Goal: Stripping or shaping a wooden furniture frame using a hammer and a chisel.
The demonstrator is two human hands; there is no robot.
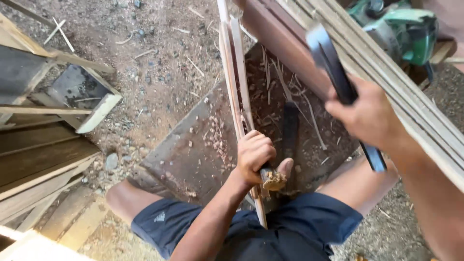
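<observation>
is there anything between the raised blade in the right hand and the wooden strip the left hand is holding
Nothing visible. The right hand holds the long dark metal blade raised in open air above the thin pale wooden strip, which the left hand grips near its lower end. Only a flat dark wooden board with shavings lies underneath.

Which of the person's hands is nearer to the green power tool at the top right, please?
The right hand, raised and gripping a dark blade, is just below-left of the green power tool. The left hand holds thin wooden strips lower down, farther away.

Pale wood slat point(235, 72), dk blade point(333, 72), green saw point(406, 29), navy shorts point(290, 232), red-brown dirt point(159, 63).
</observation>
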